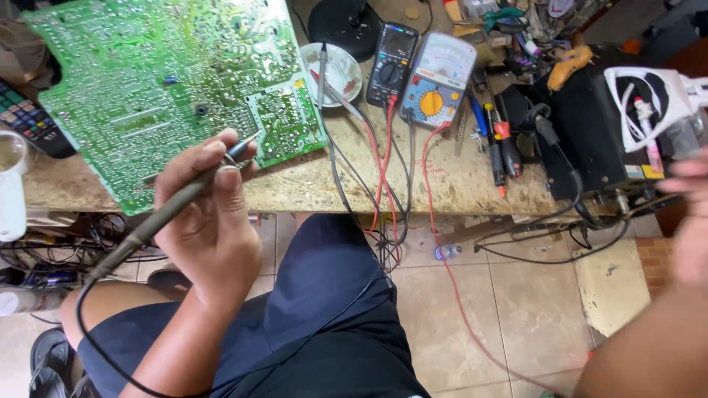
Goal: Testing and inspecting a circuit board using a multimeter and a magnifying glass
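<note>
Green circuit board [169, 88] lies solder-side up on the worn workbench [442, 177], and the left hand [210, 221] pinches a soldering iron [166, 210], tip at the board's near edge. A slip could bridge those close-packed joints, or the trailing cord could snag on the knee. Right hand [689, 221] is blurred and cut off; I cannot tell its grip.

Left hand [210, 221] grips the soldering iron [158, 214], fingers [221, 158] wrapped round it, tip at the green circuit board [169, 81] edge on the counter [442, 177]; right hand [689, 221] blurred, well apart; two multimeters [420, 70] sit behind.
</note>
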